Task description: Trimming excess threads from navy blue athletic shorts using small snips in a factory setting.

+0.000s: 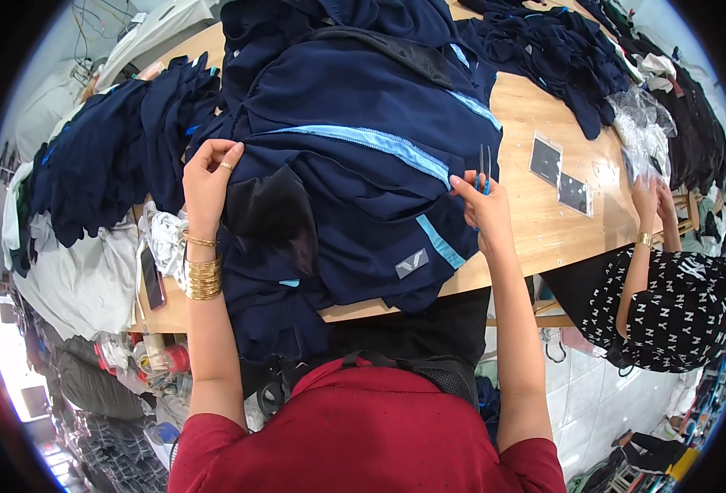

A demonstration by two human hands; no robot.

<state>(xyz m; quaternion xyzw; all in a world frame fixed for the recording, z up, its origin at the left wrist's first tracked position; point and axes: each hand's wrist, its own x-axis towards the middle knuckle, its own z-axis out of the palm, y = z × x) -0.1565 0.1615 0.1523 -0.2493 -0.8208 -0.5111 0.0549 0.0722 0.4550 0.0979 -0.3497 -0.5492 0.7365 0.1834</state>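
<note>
A navy garment [346,177] with light blue strips lies spread in front of me on the table. My left hand [205,179] is closed, pinching its fabric at the left between thumb and fingers. My right hand [488,212] pinches the garment's edge at the right end of a long light blue strip [371,141]. In that same hand sit small blue-handled thread snips [484,171], blades pointing away from me. The cloth between my hands hangs in loose folds. Below them show a dark lining [271,215] and a small grey patch [411,264].
Navy garments are piled at the left [104,152] and far right [556,62] of the wooden table [527,238]. A phone [152,279] lies at the left edge. Two dark flat packets [546,160] lie at the right. Beyond, another person's hands [646,197] touch a clear plastic bag [642,123].
</note>
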